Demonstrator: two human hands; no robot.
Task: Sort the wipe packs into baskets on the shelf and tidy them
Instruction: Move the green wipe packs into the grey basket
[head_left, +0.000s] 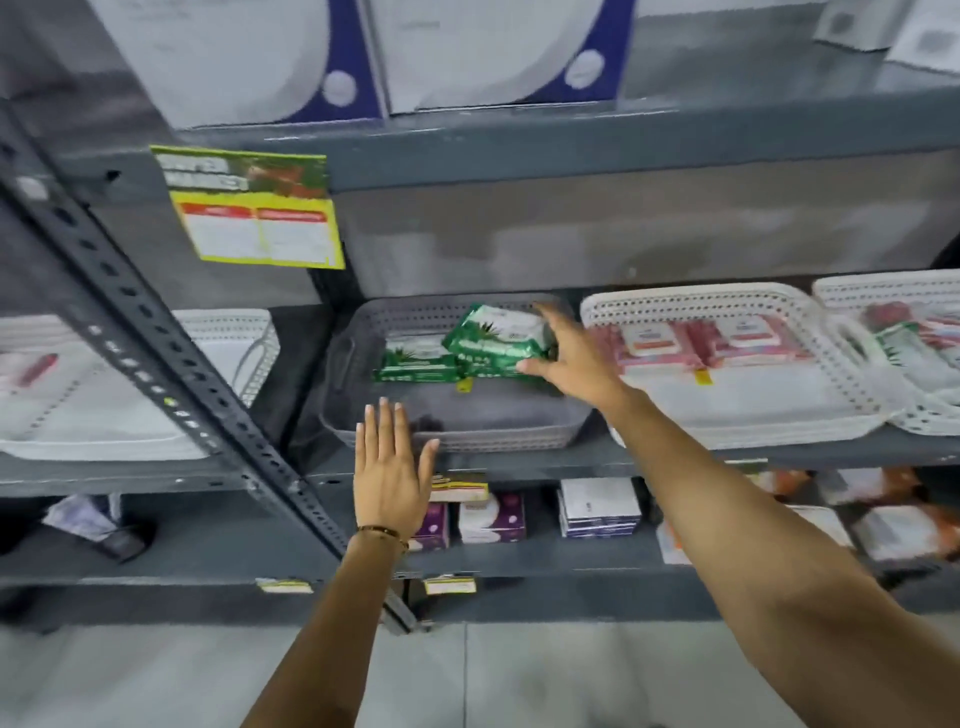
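The right hand (574, 358) is gripping, seemingly thumb under, the tilted green wipe pack (496, 338) over the grey perforated plastic basket (467, 415), its length running left-right; the left hand (389, 467) is hovering flat and empty.

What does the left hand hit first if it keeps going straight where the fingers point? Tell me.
Probably the front wall of the grey basket: the left hand is open, fingers pointing up at its near rim. Depth is unclear, so it may already touch.

Green wipe packs (493, 340) (leaf-printed) in grey perforated basket (457, 415).
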